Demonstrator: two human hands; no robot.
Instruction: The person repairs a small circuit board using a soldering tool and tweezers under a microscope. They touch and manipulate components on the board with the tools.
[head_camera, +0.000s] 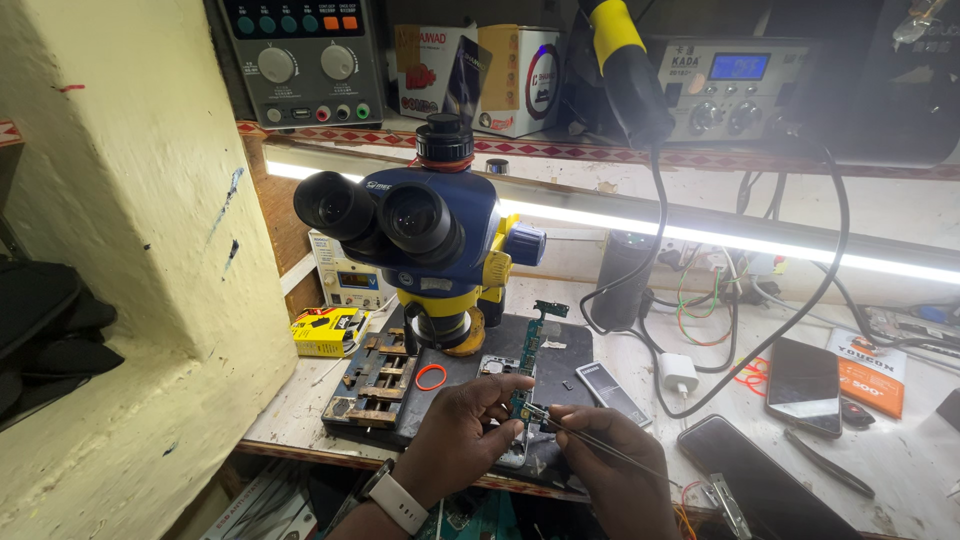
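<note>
Bench cluttered, lit by a strip light under the shelf. Big blue-and-yellow microscope stands at centre, eyepieces facing the wearer, dark mat under it with a metal board holder and a red ring on the mat's left part. Power supply and rework station on the shelf above, black cables looping down to a white charger. Two dark phones lie well right, flat battery just right of the mat. Left hand, watch on the wrist, is curled round an opened phone near the bench's front edge, fingers wrapped on its side, steadying it on the mat. Right hand is pinched closed on thin tweezers, tips touching a narrow green board that stands over the phone; a second green strip lies further back, apart. Board looks light, thin, stiff but easily cracked, components fragile; best taken by its bare edges, not the populated face. Phone frame is light, slick on the mat, best held by its long sides as now. Tweezer tips too small to tell whether they grip a part or only touch.
</note>
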